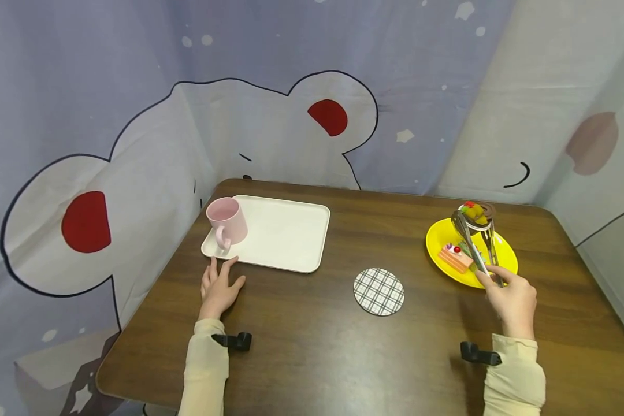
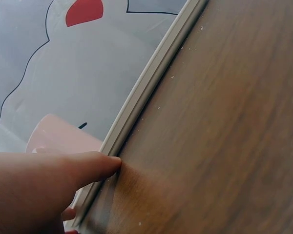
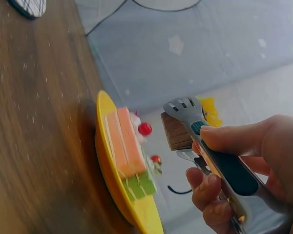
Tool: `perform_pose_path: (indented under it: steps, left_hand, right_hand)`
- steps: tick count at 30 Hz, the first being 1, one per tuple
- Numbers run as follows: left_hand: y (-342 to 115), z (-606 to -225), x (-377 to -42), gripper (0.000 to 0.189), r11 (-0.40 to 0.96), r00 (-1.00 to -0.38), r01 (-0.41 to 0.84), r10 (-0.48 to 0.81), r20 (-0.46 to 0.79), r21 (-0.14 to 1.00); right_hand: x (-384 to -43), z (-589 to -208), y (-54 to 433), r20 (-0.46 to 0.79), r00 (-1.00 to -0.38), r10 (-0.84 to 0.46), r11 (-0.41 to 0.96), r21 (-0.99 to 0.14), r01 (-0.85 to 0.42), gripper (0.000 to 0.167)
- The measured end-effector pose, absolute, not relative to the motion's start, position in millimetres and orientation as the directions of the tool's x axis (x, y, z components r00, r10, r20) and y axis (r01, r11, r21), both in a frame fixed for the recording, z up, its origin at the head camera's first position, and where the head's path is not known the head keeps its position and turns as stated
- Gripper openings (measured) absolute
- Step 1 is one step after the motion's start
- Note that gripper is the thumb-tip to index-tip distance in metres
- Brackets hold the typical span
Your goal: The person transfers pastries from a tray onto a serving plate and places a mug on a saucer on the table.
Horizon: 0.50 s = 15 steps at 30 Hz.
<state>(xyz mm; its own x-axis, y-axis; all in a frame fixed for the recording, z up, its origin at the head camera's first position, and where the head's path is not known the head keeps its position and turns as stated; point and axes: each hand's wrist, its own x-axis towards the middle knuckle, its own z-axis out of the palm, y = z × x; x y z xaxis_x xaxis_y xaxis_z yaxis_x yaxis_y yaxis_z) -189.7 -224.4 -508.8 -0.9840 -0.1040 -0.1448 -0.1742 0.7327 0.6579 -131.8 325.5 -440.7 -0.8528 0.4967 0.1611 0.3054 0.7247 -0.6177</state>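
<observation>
My right hand (image 1: 512,300) holds metal serving tongs (image 3: 234,170) with dark grip panels, thumb on one arm and fingers round the other. Between the tong heads is a small brown cake (image 3: 175,130) topped with fruit pieces, over the far side of the yellow plate (image 1: 508,263). An orange layered cake slice (image 1: 453,260) with a red cherry and a green slice (image 3: 139,185) lie on that plate. My left hand (image 1: 221,292), fingers spread, touches the near edge of the white tray (image 1: 283,231). A pink mug (image 1: 229,222) stands on the tray's left end.
A round checked coaster (image 1: 378,292) lies on the brown table (image 1: 312,346) between the tray and the plate. Behind the table hangs a printed curtain (image 1: 270,133), close to its back edge.
</observation>
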Motion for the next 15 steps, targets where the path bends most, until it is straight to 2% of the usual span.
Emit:
perform_pose_path:
  steps: [15]
  left_hand:
    - [-223.2, -509.3, -189.0, 0.056, 0.729, -0.985, -0.172, -0.107, -0.138, 0.663]
  right_hand:
    - [-126.6, -457.0, 349.9, 0.125, -0.816, 0.564, 0.674, -0.641, 0.367, 0.040]
